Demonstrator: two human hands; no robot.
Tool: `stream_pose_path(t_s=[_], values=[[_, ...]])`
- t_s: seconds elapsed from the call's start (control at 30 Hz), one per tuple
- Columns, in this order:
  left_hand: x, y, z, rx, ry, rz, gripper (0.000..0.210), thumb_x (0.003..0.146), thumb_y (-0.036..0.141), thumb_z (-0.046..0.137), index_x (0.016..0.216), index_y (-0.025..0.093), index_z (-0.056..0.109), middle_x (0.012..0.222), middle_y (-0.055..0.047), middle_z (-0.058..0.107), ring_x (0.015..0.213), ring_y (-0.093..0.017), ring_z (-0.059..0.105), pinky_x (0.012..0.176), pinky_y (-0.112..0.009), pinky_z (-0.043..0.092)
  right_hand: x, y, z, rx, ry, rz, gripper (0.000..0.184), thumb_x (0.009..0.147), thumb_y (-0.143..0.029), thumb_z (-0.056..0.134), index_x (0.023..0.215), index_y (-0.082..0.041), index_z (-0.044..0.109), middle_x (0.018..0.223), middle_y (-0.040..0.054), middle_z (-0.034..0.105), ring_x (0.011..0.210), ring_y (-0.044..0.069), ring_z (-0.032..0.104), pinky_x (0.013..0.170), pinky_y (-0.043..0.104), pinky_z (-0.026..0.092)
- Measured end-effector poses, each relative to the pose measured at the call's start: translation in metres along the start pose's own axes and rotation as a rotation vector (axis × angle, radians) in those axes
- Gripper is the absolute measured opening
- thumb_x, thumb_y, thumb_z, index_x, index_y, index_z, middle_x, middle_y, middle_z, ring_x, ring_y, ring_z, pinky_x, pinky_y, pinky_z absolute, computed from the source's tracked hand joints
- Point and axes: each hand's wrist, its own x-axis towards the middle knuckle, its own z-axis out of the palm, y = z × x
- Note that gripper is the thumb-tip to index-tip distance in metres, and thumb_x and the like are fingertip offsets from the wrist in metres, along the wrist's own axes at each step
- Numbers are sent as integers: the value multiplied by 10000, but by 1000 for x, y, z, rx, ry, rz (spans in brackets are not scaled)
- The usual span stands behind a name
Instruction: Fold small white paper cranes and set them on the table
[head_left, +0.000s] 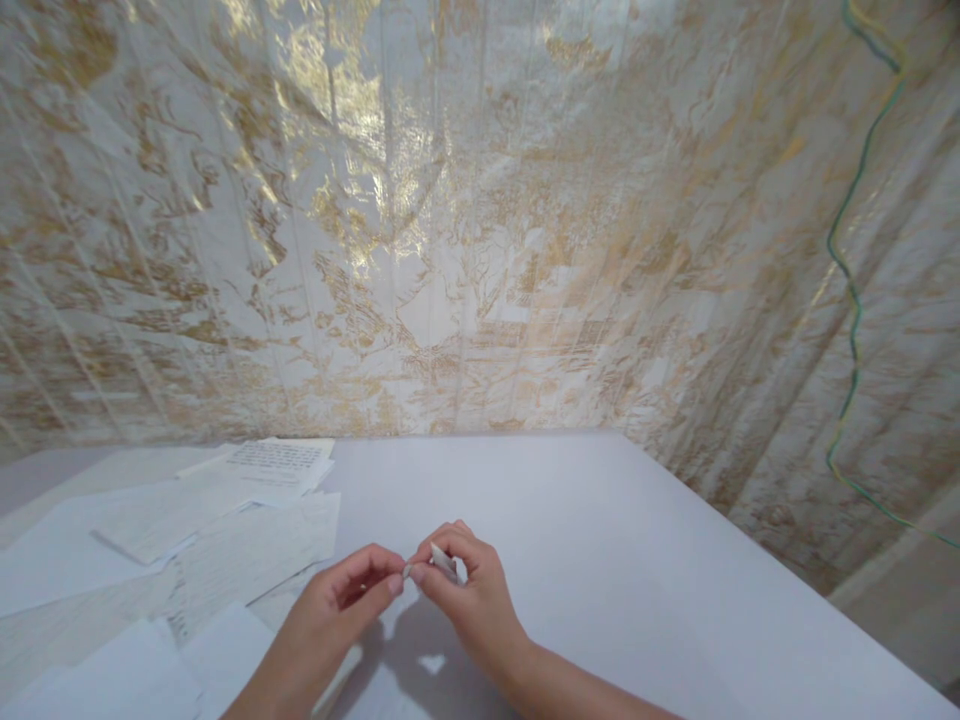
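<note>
Above the white table (577, 560), my left hand (341, 605) and my right hand (476, 595) meet at the fingertips. Between them is a small folded piece of paper (444, 562), pale and pointed at one end. The right thumb and fingers pinch it, and part of it sticks up behind the right thumb. With thumb and forefinger, my left hand pinches the little tip that shows between the hands. The rest of the paper is hidden by the right fingers. Both hands cast a shadow on the tabletop.
Loose sheets of paper (247, 550), some with writing, overlap on the left side of the table. A patterned gold and white covering (480, 250) hangs behind it. At the right dangles a green and yellow wire (855, 330).
</note>
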Motion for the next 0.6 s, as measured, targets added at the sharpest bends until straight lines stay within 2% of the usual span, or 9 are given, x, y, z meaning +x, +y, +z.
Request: stream_pose_path(t_s=[0.1,0.27,0.47,0.6], values=[[0,-2,-2,213,85,149,187,740,437,693,683,260,686,666,22,641,707,-207,576,730,-292,405,-2,3,3,79,19,116,176,787,-324,725,678,-189,690,681,-13,581,729,175,511,750,316,393],[1,-7,-8,385,53,290,251,828,449,628,660,265,651,673,21,602,703,-213,585,705,-283,412,-4,4,6,169,13,234,211,740,-367,738,680,-171,686,679,-14,550,692,165,479,688,300,369],[-6,-8,-3,449,24,299,284,871,446,577,654,266,604,682,25,583,713,-212,578,713,-282,400,-4,-3,6,168,23,232,243,742,-382,733,641,-175,652,653,-17,527,670,159,465,652,291,368],[-13,-4,10,359,85,268,244,818,431,589,636,271,563,661,34,569,696,-210,544,694,-283,389,-3,-5,9,292,34,292,301,718,-416,748,616,-185,583,614,-27,489,618,143,413,604,279,353]])
